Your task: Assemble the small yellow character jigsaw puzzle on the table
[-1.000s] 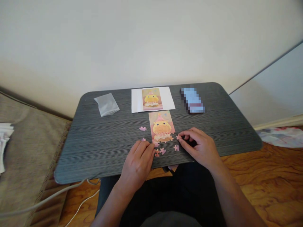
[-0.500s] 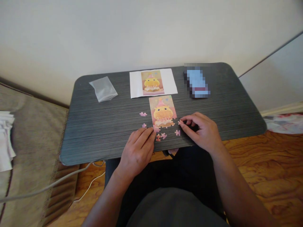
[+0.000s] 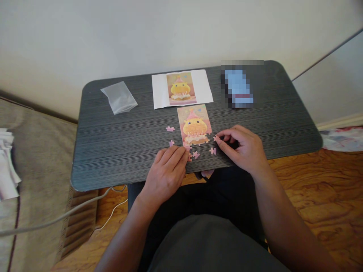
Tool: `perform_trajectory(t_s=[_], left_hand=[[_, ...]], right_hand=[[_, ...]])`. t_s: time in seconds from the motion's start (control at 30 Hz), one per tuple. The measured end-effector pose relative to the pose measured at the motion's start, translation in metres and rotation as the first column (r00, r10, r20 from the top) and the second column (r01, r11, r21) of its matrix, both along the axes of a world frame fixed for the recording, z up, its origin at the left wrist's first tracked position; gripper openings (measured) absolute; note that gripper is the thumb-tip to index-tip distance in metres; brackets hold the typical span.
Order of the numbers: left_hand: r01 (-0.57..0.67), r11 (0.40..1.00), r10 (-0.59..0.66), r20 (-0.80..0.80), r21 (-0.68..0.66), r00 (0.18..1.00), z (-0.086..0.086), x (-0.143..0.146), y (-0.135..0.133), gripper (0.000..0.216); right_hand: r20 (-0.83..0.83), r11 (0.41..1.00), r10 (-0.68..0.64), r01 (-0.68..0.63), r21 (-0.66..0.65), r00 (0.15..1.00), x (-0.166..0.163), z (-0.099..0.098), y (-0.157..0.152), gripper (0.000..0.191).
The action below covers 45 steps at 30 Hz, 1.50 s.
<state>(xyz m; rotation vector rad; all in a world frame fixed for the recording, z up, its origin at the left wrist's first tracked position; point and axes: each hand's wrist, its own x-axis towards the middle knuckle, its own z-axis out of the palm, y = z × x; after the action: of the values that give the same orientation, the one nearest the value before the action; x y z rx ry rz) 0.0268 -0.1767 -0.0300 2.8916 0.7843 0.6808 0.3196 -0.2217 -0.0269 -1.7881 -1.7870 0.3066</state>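
Note:
A jigsaw puzzle [image 3: 195, 124] shows a yellow animal in a pink party hat, with gaps along its lower edge. My right hand [image 3: 244, 148] pinches a pink puzzle piece [image 3: 216, 138] between thumb and fingertips, just right of the puzzle's lower edge. My left hand [image 3: 168, 170] has its fingers together and bent down, tips at the puzzle's lower left corner; what lies under them is hidden. A pink-orange piece [image 3: 190, 158] is partly covered by that hand. Other loose pieces are a pink one [image 3: 196, 155], one to the right [image 3: 213, 151], and two pieces left [image 3: 170, 129].
Behind the puzzle lies a white sheet [image 3: 160, 90] printed with the same picture. A clear plastic bag [image 3: 120, 98] is at the left and a blurred-out blue item [image 3: 238, 87] at the right. The dark table [image 3: 113, 151] stands against the wall; a cable [image 3: 56, 223] runs at lower left.
The view has tilted, so the table sits slightly higher in the picture. My left fingertips have shifted slightly right, covering more of the orange-pink piece. My right hand keeps its pinch.

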Motion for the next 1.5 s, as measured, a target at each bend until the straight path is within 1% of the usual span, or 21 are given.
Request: perform_trajectory(t_s=[0.33,0.63,0.8,0.97,1.07,1.33,1.5], left_hand=[[-0.007,1.000,0.007,-0.031,0.001,1.000,0.0035,0.0007,-0.0002,0.036],[-0.015,0.999,0.015,-0.010,-0.039,1.000,0.0010,0.0013,0.0003,0.042],[-0.017,0.994,0.025,0.068,-0.112,0.997,-0.0003,-0.0017,0.0001,0.049],[-0.029,0.986,0.056,0.162,-0.162,0.985,-0.0025,-0.0060,0.0002,0.047],[-0.044,0.987,0.068,0.155,-0.154,0.986,-0.0046,-0.0076,0.0003,0.046],[-0.035,0.996,0.040,0.068,-0.077,0.997,-0.0033,-0.0051,0.0009,0.037],[-0.042,0.996,0.051,0.117,-0.074,0.992,-0.0037,-0.0070,-0.0019,0.038]], right_hand=[[0.000,1.000,-0.006,0.006,0.004,1.000,0.0000,-0.0014,0.0002,0.016],[-0.007,1.000,-0.005,0.005,0.006,1.000,-0.0003,-0.0018,0.0002,0.015],[-0.005,1.000,-0.007,0.007,0.012,1.000,-0.0002,-0.0021,0.0001,0.016],[-0.006,1.000,-0.004,0.004,0.007,1.000,-0.0008,-0.0009,-0.0001,0.016],[-0.003,1.000,-0.001,0.001,0.004,1.000,-0.0012,0.0003,-0.0001,0.016],[-0.005,1.000,0.006,-0.006,0.001,1.000,-0.0008,0.0012,0.0001,0.016],[-0.005,1.000,0.009,-0.009,0.010,1.000,-0.0003,-0.0001,0.0004,0.017]])
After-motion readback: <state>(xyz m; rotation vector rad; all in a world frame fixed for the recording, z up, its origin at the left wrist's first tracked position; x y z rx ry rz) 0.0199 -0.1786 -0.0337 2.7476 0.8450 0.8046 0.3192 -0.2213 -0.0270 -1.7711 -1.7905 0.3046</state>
